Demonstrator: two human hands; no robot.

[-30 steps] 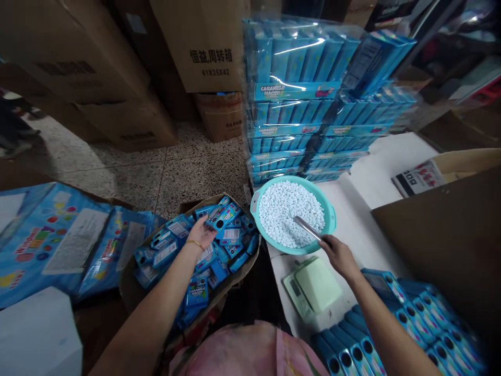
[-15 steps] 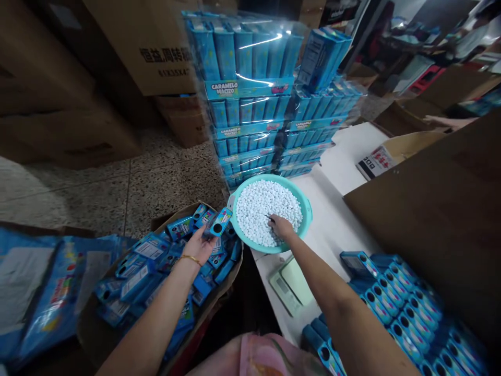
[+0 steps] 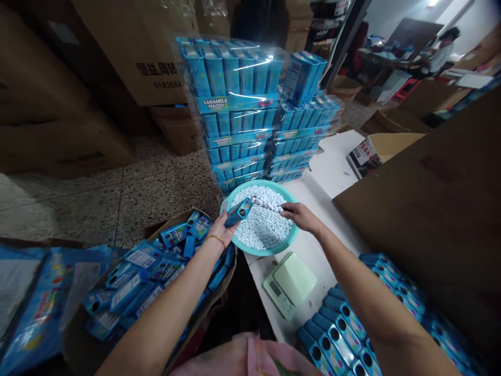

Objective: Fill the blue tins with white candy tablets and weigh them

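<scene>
My left hand is closed round a small blue candy box and holds it tilted over the near rim of a teal basin full of small white candies. My right hand grips a metal scoop loaded with white candies, its tip right at the open end of the box. Both hands meet above the basin. A thin bracelet circles my left wrist.
A cardboard box of loose blue candy boxes stands left of the white table. A green scale sits in front of the basin, rows of blue boxes at right. Wrapped stacks rise behind. A large cardboard sheet is right.
My left hand has carried the blue box from the carton up over the basin. My right hand has dipped the scoop into the candies and lifted it to the box's mouth.
</scene>
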